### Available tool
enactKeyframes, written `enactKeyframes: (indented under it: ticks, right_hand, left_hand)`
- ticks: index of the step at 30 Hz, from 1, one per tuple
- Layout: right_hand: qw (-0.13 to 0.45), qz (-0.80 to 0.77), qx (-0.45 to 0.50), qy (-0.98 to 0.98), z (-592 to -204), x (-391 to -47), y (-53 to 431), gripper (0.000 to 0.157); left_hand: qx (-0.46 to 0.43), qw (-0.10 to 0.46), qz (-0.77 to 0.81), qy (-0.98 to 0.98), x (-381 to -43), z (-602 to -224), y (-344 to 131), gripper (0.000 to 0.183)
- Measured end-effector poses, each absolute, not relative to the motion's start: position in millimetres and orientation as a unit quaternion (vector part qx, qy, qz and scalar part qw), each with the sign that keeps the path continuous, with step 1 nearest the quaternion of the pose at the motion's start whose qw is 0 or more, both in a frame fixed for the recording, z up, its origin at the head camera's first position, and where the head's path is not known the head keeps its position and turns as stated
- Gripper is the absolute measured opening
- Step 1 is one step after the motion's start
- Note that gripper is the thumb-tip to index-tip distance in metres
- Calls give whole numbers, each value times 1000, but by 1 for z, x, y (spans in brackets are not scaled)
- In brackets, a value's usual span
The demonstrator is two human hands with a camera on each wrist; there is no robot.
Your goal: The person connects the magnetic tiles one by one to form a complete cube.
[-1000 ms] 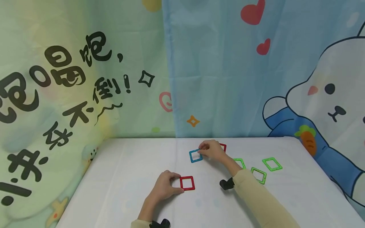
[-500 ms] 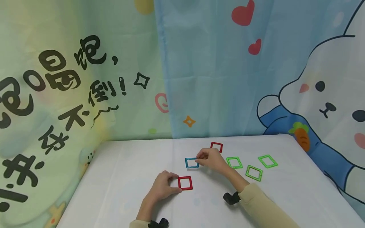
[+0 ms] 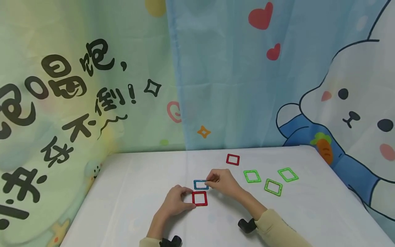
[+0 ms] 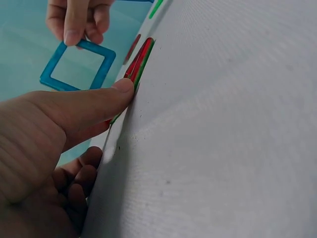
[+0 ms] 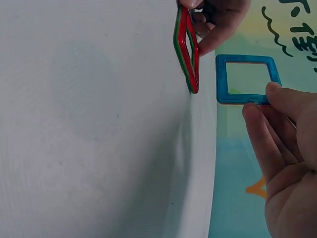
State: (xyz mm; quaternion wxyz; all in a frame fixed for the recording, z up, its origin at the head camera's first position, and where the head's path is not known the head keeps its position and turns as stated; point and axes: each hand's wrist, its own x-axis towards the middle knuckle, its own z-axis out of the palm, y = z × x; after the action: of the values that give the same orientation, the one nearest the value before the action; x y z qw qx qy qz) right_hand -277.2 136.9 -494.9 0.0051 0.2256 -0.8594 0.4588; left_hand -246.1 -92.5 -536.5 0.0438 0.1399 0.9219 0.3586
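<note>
- While I watch from my end, the right hand (image 3: 224,182) has brought the blue square (image 5: 242,98) nearer than it was half a second ago, and now only a narrow gap parts it from the near red square (image 3: 206,198).
- I read that as the work closing in on these two pieces; they look apart to me, though the head view makes depth hard to judge.
- The right hand pinches the blue square at its right end, thumb against fingers; from the wrist views I judge it raised off the table (image 3: 123,206).
- The left hand (image 3: 177,200) has not shifted: thumb and fingers grip the near red square at its left side. A green edge (image 5: 180,53) shows along its underside, so I take it for a stacked pair.
- With the right hand out of the way, I now see the far red square (image 3: 232,164) whole.
- To the right lie the leftmost green square (image 3: 254,181), the nearest green square (image 3: 273,193) and the rightmost green square (image 3: 292,179), all untouched.
</note>
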Motion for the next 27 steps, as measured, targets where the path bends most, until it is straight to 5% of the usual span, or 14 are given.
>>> enactKeyframes:
  ticks: [27]
  right_hand:
    - [-11, 452, 231, -862, -504, -274, 129, 10]
  left_hand:
    - [137, 42, 381, 913, -246, -537, -92, 47]
